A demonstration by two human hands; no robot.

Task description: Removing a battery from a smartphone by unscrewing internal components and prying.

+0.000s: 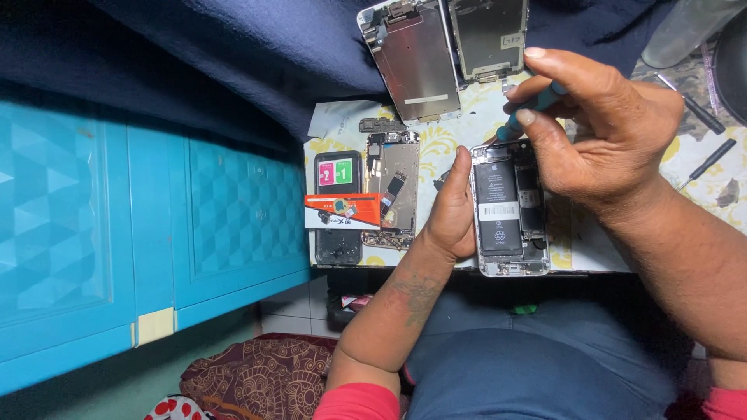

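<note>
- Head view – opened phone (510, 210), back up, battery showing, lying near front edge of patterned work mat (595, 253), just above lap.
- Left hand (450, 214) pressed flat against phone's left edge, fingers together, thumb tip up by top corner – steadying, not gripping around it.
- Right hand (595, 128) pinched narrow on teal-handled screwdriver (537, 107), tip down at phone's top left corner.
- Little free room: left hand wedged between opened phone and second gutted phone body (393, 187) just to the left.
- Orange-and-white card (342, 210) laid across that body and a dark phone with red and green stickers (338, 206).
- Two detached screen assemblies (447, 54) side by side at mat's far edge, touching dark blue cloth (233, 62).
- Two more screwdrivers (704, 136) at right, well apart from hands.
- Count: three phone bodies, two screens, three drivers.
- Blue cabinet (117, 233) left of the mat.
</note>
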